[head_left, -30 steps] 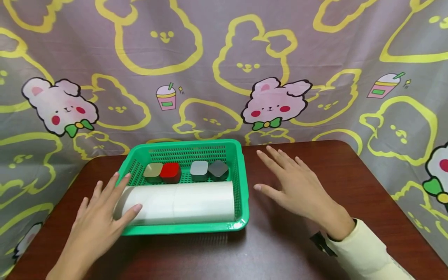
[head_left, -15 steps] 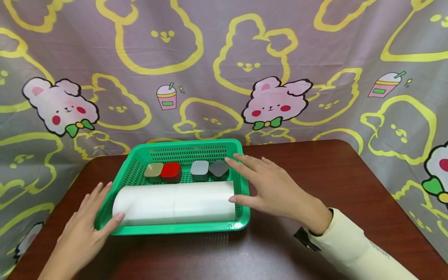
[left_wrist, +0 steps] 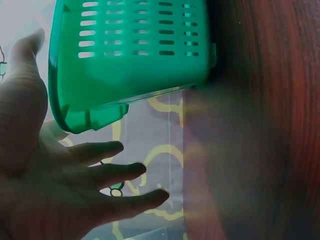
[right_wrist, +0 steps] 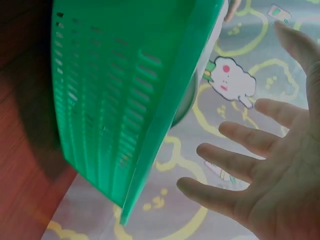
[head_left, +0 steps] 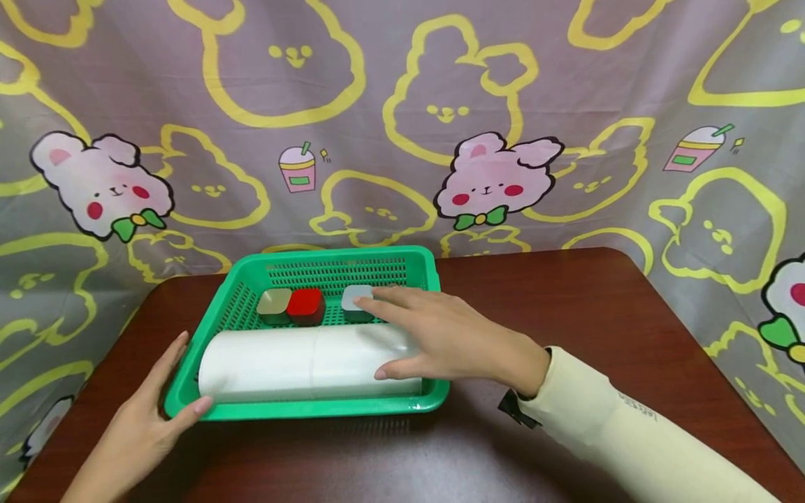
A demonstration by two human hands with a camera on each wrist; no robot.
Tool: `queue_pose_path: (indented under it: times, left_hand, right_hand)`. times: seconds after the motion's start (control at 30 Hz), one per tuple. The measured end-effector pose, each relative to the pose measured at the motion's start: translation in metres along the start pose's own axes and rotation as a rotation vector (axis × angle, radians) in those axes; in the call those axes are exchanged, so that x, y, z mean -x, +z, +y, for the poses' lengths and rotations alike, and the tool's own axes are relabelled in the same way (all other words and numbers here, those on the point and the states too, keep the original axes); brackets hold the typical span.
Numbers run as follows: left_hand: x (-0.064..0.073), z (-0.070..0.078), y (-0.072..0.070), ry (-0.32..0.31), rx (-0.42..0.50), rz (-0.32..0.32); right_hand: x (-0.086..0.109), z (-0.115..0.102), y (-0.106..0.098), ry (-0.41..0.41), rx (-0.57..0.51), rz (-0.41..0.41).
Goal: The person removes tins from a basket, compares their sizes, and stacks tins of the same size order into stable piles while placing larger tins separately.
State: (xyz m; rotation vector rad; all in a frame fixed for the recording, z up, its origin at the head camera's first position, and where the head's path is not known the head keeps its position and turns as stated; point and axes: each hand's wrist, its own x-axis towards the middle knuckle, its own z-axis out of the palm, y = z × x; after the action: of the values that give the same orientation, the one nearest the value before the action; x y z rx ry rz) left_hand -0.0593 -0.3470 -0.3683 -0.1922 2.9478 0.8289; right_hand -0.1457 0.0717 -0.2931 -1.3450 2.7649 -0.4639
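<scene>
A green plastic basket [head_left: 295,410] stands on the table, with a thick white roll [head_left: 264,363] lying along its near side. Behind the roll are small rounded-square items with a khaki top [head_left: 274,304], a red top [head_left: 306,304] and a light grey top [head_left: 356,299]; a dark grey one is hidden by my right hand. My right hand [head_left: 440,332] hovers over the right part of the basket, fingers spread, holding nothing. Around the basket's front left corner is my left hand [head_left: 141,416], fingers outstretched outside the wall, thumb near the rim.
The basket sits on a dark reddish-brown table [head_left: 534,293], left of its middle. A grey-violet curtain [head_left: 377,84] with yellow outlines and rabbit faces hangs behind and at both sides. A pale yellow sleeve [head_left: 604,405] covers my right forearm.
My right hand has moved left from beside the basket to over the roll, covering the dark grey item. My left hand has drawn back left and down from over the roll's left end.
</scene>
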Motion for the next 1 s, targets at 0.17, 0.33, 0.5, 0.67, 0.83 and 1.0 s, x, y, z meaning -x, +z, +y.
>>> queue_pose_path:
  times: [0.17,0.33,0.5,0.67,0.83,1.0]
  left_hand:
    - [0.002,-0.015,0.01,0.118,0.103,0.042]
    - [0.004,-0.025,0.018,0.208,0.197,0.053]
    - [0.002,-0.027,0.02,0.25,0.246,0.061]
    - [0.0,-0.027,0.021,0.27,0.28,0.055]
    - [-0.001,-0.027,0.022,0.264,0.277,0.063]
    - [-0.001,-0.027,0.022,0.255,0.282,0.053]
  right_hand:
    - [-0.013,-0.006,0.001,-0.025,-0.061,-0.1]
    - [-0.023,-0.01,0.004,-0.014,-0.119,-0.178]
    - [-0.036,-0.012,0.008,-0.013,-0.123,-0.23]
    - [-0.045,-0.013,0.013,-0.009,-0.135,-0.289]
    - [-0.051,-0.013,0.017,-0.036,-0.131,-0.309]
    - [-0.058,-0.011,0.022,-0.085,-0.124,-0.316]
